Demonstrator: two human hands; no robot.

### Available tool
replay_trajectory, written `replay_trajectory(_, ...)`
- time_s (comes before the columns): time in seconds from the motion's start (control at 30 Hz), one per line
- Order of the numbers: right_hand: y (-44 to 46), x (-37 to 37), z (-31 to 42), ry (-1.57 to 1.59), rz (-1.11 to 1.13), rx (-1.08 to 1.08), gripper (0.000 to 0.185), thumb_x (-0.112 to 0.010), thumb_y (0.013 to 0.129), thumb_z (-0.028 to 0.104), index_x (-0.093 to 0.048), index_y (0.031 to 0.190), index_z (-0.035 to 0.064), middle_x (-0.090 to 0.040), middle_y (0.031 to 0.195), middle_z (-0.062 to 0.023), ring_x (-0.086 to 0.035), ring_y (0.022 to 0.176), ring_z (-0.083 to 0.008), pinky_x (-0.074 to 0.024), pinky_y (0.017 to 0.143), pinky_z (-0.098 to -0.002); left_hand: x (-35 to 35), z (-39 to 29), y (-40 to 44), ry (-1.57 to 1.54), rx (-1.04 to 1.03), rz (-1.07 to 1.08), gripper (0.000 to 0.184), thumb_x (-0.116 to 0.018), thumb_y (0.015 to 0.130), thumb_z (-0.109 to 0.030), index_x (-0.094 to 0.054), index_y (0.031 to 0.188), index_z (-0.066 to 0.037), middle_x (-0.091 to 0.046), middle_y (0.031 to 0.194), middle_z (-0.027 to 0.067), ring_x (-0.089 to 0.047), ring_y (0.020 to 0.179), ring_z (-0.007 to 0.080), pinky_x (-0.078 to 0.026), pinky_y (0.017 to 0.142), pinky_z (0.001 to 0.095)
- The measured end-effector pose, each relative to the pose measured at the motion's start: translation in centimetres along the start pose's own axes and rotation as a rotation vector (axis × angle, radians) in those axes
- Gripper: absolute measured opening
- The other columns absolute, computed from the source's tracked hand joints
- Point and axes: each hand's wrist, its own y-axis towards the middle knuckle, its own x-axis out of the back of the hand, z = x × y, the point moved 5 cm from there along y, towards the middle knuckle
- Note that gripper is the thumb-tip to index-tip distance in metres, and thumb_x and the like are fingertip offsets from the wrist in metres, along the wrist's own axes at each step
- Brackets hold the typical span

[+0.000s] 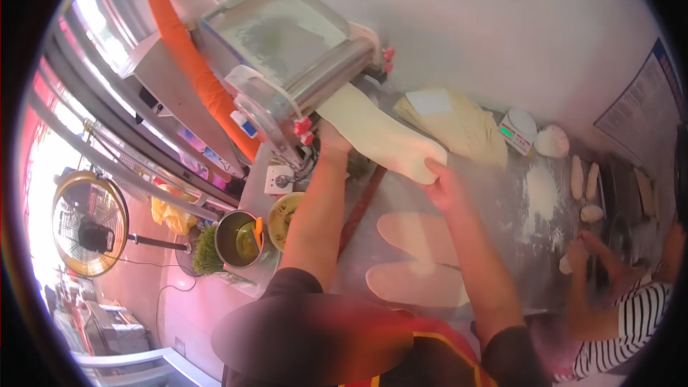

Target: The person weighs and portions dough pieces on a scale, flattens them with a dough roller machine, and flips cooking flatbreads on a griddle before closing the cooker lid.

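Note:
A long pale dough sheet (380, 129) stretches from the rollers of a metal dough-sheeting machine (326, 72) toward the right. My right hand (443, 185) grips the free end of this sheet, thumb on top. Close to the rollers, my left hand (335, 142) is under or beside the sheet's near edge; its fingers are hidden. More flattened dough (408, 283) lies on the floured table (358, 244) below my right forearm. A dark reddish rod (362, 204) rests between my two arms.
A pot (240, 239) with yellowish liquid and a yellow bowl (283, 218) stand left. A yellowish cloth or bag (459, 125), digital scale (517, 131), dough ball (552, 142) and flour heap (542, 190) lie along the wall. At right, a co-worker's hands (577, 251) hold dough.

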Motion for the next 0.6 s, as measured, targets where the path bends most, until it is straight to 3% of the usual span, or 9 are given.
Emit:
replay_trajectory(0.1, 0.8, 2.0, -0.7, 0.016, 0.034, 0.022, 0.038, -0.051, 0.086, 0.003, -0.044, 0.122, -0.0013, -0.052, 0.119, -0.0155, -0.054, 0.107, -0.0292, -0.0489, 0.088, -0.0423, -1.3, 1.1, 0.8, -1.600, 0.143, -0.018, 0.042, -0.036, 0.090, -0.028, -0.049, 0.122, -0.005, -0.050, 0.127, 0.0119, -0.046, 0.118, 0.0257, -0.034, 0.101, 0.0366)
replay_trajectory(0.17, 0.9, 3.5, -1.1, 0.015, 0.021, 0.036, 0.039, -0.051, 0.086, 0.003, -0.042, 0.124, -0.0022, -0.051, 0.120, -0.0156, -0.054, 0.108, -0.0284, -0.0479, 0.090, -0.0410, 1.7, -1.5, 1.6, 0.239, -0.012, 0.264, 0.042, -0.031, 0.092, -0.026, -0.048, 0.123, -0.005, -0.048, 0.128, 0.0128, -0.044, 0.119, 0.0268, -0.034, 0.102, 0.0393)
replay_trajectory(0.23, 1.0, 4.0, -1.9, 0.009, -0.001, 0.037, 0.040, -0.049, 0.088, 0.004, -0.039, 0.125, -0.0047, -0.049, 0.124, -0.0159, -0.054, 0.109, -0.0273, -0.0460, 0.094, -0.0397, -2.7, 2.6, 0.5, -1.623, 0.192, 0.118, 0.041, -0.031, 0.092, -0.025, -0.047, 0.123, -0.004, -0.047, 0.130, 0.0134, -0.043, 0.120, 0.0277, -0.032, 0.103, 0.0414)
replay_trajectory(0.27, 0.8, 4.2, -2.1, 0.034, 0.001, 0.024, 0.041, -0.050, 0.087, 0.004, -0.040, 0.126, -0.0029, -0.050, 0.122, -0.0149, -0.053, 0.109, -0.0270, -0.0457, 0.093, -0.0402, -1.6, 2.0, 0.8, -1.297, 0.184, 0.154, 0.041, -0.031, 0.092, -0.025, -0.047, 0.124, -0.004, -0.047, 0.130, 0.0134, -0.043, 0.121, 0.0283, -0.031, 0.103, 0.0418)
replay_trajectory(0.33, 0.4, 4.5, -2.8, 0.081, 0.010, -0.013, 0.043, -0.052, 0.084, 0.004, -0.042, 0.126, 0.0007, -0.052, 0.119, -0.0129, -0.053, 0.109, -0.0263, -0.0451, 0.092, -0.0412, -1.7, 2.8, 0.6, -1.264, 0.248, 0.160, 0.041, -0.031, 0.092, -0.024, -0.047, 0.124, -0.004, -0.046, 0.131, 0.0132, -0.042, 0.121, 0.0292, -0.031, 0.104, 0.0425)
replay_trajectory(0.37, 0.4, 4.9, -3.1, 0.085, -0.018, -0.020, 0.043, -0.053, 0.084, 0.004, -0.042, 0.126, 0.0010, -0.052, 0.119, -0.0123, -0.053, 0.109, -0.0260, -0.0447, 0.093, -0.0412, -2.3, 3.7, 0.4, -1.557, 0.341, 0.127, 0.041, -0.030, 0.093, -0.024, -0.047, 0.124, -0.004, -0.046, 0.131, 0.0131, -0.042, 0.121, 0.0295, -0.030, 0.104, 0.0428)
replay_trajectory(0.43, 0.7, 5.6, -3.3, 0.084, -0.064, -0.036, 0.044, -0.053, 0.084, 0.005, -0.042, 0.126, 0.0016, -0.053, 0.119, -0.0111, -0.053, 0.110, -0.0254, -0.0439, 0.094, -0.0412, -3.1, 3.1, 0.5, -1.803, 0.434, 0.085, 0.041, -0.031, 0.093, -0.025, -0.047, 0.124, -0.004, -0.047, 0.130, 0.0128, -0.043, 0.120, 0.0293, -0.031, 0.103, 0.0426)
replay_trajectory(0.53, 0.6, 6.6, -2.7, 0.049, 0.004, -0.011, 0.045, -0.055, 0.084, 0.007, -0.042, 0.127, 0.0018, -0.053, 0.118, -0.0104, -0.053, 0.108, -0.0241, -0.0451, 0.090, -0.0393, -2.8, 1.3, 0.4, -1.658, 0.428, 0.096, 0.040, -0.033, 0.093, -0.026, -0.048, 0.123, -0.004, -0.049, 0.128, 0.0122, -0.045, 0.118, 0.0280, -0.033, 0.102, 0.0415)
replay_trajectory(0.6, 1.2, 9.0, -2.0, 0.011, -0.074, -0.037, 0.044, -0.055, 0.085, 0.007, -0.041, 0.126, -0.0029, -0.052, 0.120, -0.0137, -0.053, 0.110, -0.0254, -0.0441, 0.093, -0.0395, -2.6, -0.6, 0.1, -1.543, 0.421, 0.104, 0.040, -0.036, 0.092, -0.027, -0.049, 0.122, -0.005, -0.051, 0.126, 0.0111, -0.046, 0.117, 0.0270, -0.034, 0.101, 0.0405)
